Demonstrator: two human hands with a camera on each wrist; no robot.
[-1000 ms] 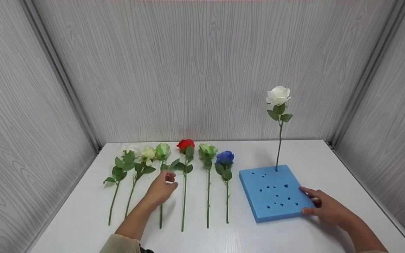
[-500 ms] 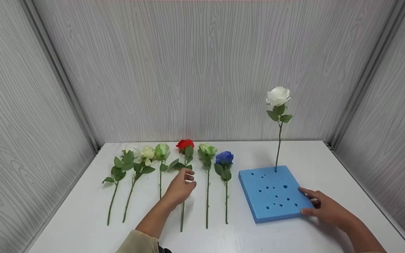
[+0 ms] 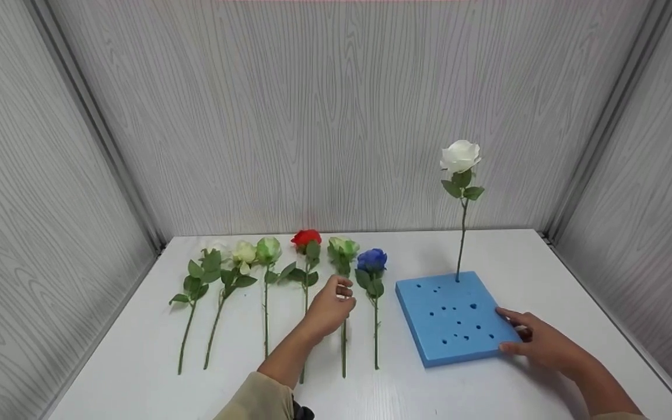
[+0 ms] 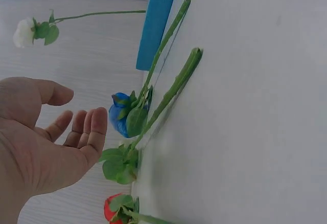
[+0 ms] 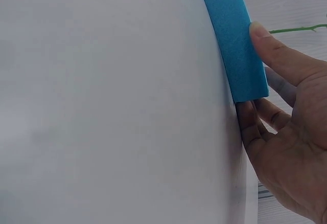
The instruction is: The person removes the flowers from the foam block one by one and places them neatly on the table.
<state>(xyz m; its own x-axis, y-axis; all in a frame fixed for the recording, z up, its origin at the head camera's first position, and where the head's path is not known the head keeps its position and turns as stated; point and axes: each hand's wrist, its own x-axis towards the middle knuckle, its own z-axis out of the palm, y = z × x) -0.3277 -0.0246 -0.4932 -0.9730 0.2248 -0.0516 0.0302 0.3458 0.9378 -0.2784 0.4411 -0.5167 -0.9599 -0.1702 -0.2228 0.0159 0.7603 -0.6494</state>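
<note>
My left hand (image 3: 330,306) hovers over the stem of a light green rose (image 3: 343,247), its fingers loosely bent and holding nothing. In the left wrist view, a gap shows between the thumb and the fingers. Just to the right lies a blue rose (image 3: 373,260). My right hand (image 3: 546,345) holds the right edge of a blue foam block (image 3: 436,329) with several holes on top. In the right wrist view, the thumb (image 5: 261,31) presses on the top and the fingers lie along its side. One white rose (image 3: 461,156) stands upright in a back hole.
Left of the left hand lie a red rose (image 3: 306,238), another green rose (image 3: 268,251), a cream rose (image 3: 244,253) and a whitish rose (image 3: 217,249), stems toward me. Grey wood-grain panels (image 3: 312,116) enclose the white table (image 3: 394,396) at the back and sides.
My left hand has moved right, from over the other green rose's stem past the red rose's to this green rose's. The right hand stays at the foam block.
</note>
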